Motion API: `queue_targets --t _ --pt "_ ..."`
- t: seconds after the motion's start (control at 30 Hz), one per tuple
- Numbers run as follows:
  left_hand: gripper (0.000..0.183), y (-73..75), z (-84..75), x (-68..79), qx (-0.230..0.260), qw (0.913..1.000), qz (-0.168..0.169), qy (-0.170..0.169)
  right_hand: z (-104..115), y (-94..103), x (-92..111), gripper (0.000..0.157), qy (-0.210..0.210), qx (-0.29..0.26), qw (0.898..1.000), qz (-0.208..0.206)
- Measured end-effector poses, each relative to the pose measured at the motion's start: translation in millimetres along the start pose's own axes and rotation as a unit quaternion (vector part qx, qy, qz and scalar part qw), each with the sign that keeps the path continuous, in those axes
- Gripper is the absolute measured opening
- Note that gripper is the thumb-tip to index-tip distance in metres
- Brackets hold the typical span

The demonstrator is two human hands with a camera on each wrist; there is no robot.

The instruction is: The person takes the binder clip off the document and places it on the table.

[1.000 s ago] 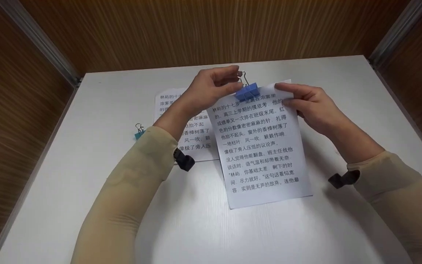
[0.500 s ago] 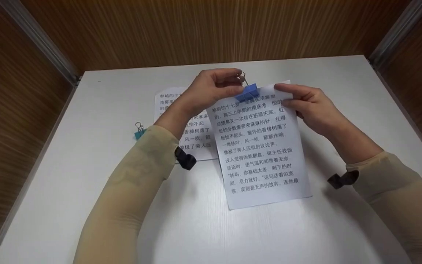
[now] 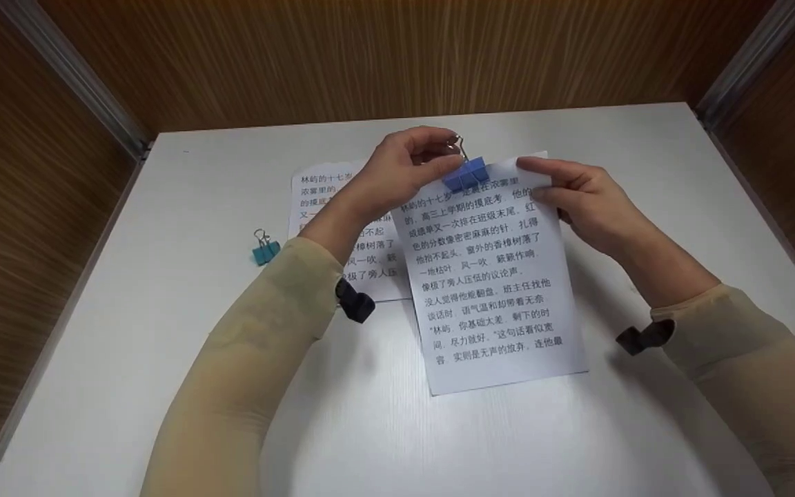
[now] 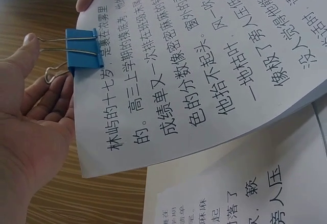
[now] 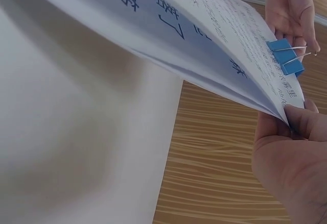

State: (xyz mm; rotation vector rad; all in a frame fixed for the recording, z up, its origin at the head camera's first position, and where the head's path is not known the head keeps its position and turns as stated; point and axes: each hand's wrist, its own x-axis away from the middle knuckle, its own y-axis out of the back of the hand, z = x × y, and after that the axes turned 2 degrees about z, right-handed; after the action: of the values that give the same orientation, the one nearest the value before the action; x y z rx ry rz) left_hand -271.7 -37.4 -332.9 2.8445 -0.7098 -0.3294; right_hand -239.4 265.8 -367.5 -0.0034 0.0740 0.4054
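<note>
A blue binder clip (image 3: pixel 465 172) sits on the top edge of a stack of printed sheets (image 3: pixel 491 290), which is lifted at its top end. My left hand (image 3: pixel 404 162) pinches the clip's wire handles, thumb on the upper one and fingers under the lower one, as the left wrist view shows around the clip (image 4: pixel 84 48). My right hand (image 3: pixel 577 197) pinches the stack's top right corner. In the right wrist view the clip (image 5: pixel 286 56) grips the sheets (image 5: pixel 204 35) just beyond my right thumb (image 5: pixel 301 119).
Another printed sheet (image 3: pixel 370 266) lies flat on the white table (image 3: pixel 163 359), partly under my left forearm. A small teal binder clip (image 3: pixel 266 250) lies to its left. Wooden walls close in the table on three sides.
My left forearm has shifted slightly to the right, leaving the teal clip fully in view. The hands, blue clip and stack stay as they were.
</note>
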Motion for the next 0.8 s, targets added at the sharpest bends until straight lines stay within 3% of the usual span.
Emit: queue_targets --t 0.23,0.43,0.6,0.8 --pt "0.044 -1.2 -2.6 0.7 -0.004 0.9996 -0.026 -0.009 -1.6 -1.8 -3.3 0.046 -0.007 0.016 1.0 -0.001" --pt "0.04 7.8 -10.0 2.2 0.006 0.9966 -0.077 -0.028 -4.8 0.2 -4.4 0.046 -0.008 0.023 1.0 0.009" --pt "0.04 26.5 -15.6 13.3 0.012 0.9947 -0.097 -0.029 -6.7 5.2 -4.8 0.047 -0.012 0.011 1.0 -0.001" --pt "0.042 59.9 -13.6 39.9 0.012 0.9949 -0.099 -0.016 -10.0 15.5 -6.8 0.048 -0.02 0.001 0.999 -0.029"
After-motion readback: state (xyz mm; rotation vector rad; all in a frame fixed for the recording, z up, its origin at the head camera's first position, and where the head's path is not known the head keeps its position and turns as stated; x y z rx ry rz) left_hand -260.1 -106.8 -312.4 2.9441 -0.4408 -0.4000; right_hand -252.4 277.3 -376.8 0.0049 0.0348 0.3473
